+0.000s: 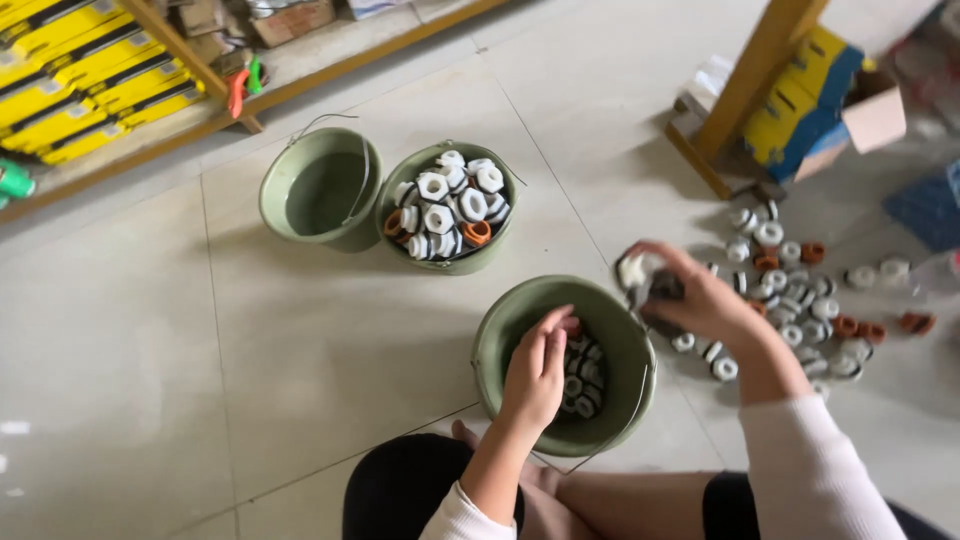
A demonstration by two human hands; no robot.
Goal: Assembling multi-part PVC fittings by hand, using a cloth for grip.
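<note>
Nearest the camera, on the pale tiled floor [130,400], a person sits with knees drawn up, dark trousers and white sleeves at the bottom edge. Just ahead of the knees stands a green bucket [497,345] partly filled with white and dark ring-shaped fittings [583,378]. The left hand [536,372] reaches down inside this bucket, fingers curled together with their tips among the fittings near an orange one; whether they actually pinch a piece is hard to tell, since the back of the hand covers the tips.

Beside the bucket's right rim, the right hand [690,292] hovers above the floor, fingers closed around a handful of fittings [640,275], white and dark, somewhat blurred. Beyond and to the right of that hand lies a loose pile of fittings [800,300] scattered on the tiles, mostly white with a few orange ones.

Farther off stand two more green buckets touching each other: a full bucket [415,180] heaped with white hexagonal fittings and two orange ones, and to its left an empty bucket [280,190] with a wire handle. At the far edge runs a wooden shelf [310,85] carrying yellow boxes [90,70], and at upper right a wooden post [755,75] rises past an open carton of yellow and blue boxes [815,100].
</note>
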